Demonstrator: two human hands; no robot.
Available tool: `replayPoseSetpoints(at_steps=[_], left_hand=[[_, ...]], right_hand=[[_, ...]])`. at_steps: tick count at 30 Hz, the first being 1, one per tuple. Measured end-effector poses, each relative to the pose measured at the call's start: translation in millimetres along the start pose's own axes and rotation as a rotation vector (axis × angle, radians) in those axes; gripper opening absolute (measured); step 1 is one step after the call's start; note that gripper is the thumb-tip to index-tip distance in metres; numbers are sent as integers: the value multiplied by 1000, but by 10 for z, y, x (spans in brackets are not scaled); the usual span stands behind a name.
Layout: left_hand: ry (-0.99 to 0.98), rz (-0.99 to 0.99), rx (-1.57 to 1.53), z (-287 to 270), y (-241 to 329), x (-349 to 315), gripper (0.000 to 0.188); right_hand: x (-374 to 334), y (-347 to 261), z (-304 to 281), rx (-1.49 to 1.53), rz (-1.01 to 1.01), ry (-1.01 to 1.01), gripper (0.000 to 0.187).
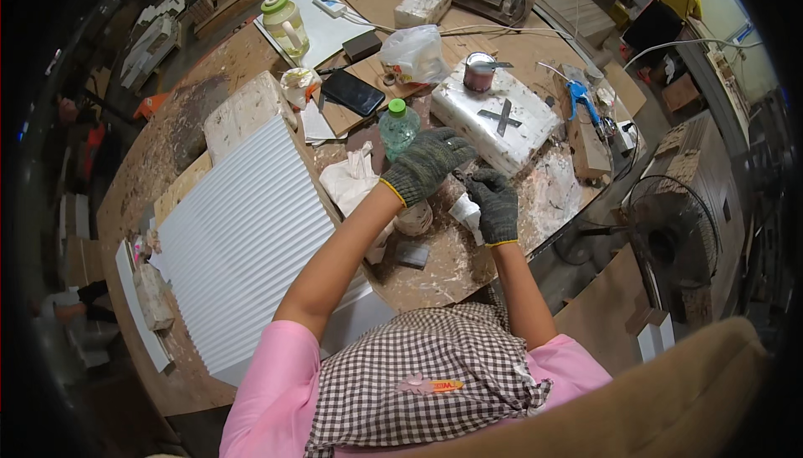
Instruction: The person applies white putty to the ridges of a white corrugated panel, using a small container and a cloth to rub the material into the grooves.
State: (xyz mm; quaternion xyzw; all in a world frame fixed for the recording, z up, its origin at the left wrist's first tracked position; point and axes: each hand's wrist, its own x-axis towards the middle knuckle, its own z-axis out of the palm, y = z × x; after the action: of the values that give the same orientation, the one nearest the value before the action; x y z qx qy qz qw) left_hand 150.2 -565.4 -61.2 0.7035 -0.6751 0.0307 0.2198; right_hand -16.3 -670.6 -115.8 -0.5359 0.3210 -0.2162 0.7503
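Both my hands wear dark grey knitted gloves with yellow cuffs and are close together over the round worktable [435, 286]. My left hand [428, 163] has its fingers bent together toward the right one; what they grip is hidden. My right hand [493, 205] is closed at the near end of a white crumpled piece [466, 212], cloth or paper, with a small dark bit between the hands. A clear bottle with a green cap [398, 126] stands just beyond my left hand. Under my left wrist lie a white rag [350, 180] and a roundish pale container [413, 219].
A ribbed white panel [251, 240] covers the table's left side. Beyond my hands, a paint-spotted white block [495, 115] carries a reddish jar [479, 73] and crossed dark strips [501, 117]. A phone [353, 92], plastic bag [414, 55] and blue-handled tool [580, 100] lie around. A fan [674, 228] stands right.
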Motion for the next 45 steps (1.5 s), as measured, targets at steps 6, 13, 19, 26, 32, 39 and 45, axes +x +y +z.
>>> replayPoseSetpoints(at_steps=[6, 13, 19, 26, 32, 39, 45], left_hand=[[-94, -49, 37, 49, 48, 90, 50], [-56, -158, -251, 144, -31, -3, 53], [-153, -291, -366, 108, -79, -32, 61], [-193, -347, -438, 64, -85, 42, 65], [-159, -286, -435, 193, -227, -92, 67], [-74, -224, -586, 165, -166, -142, 67], [-121, -245, -570, 63, -35, -81, 65]], right_hand=[[-22, 113, -44, 19, -36, 90, 15], [-66, 85, -46, 276, 172, 146, 17], [-112, 80, -94, 343, 136, 171, 17], [-209, -15, -271, 302, 104, 218, 18], [-395, -181, -486, 378, 185, 119, 22], [-545, -505, -251, 14, -117, 81, 18], [-361, -643, 92, -905, -870, 90, 26]])
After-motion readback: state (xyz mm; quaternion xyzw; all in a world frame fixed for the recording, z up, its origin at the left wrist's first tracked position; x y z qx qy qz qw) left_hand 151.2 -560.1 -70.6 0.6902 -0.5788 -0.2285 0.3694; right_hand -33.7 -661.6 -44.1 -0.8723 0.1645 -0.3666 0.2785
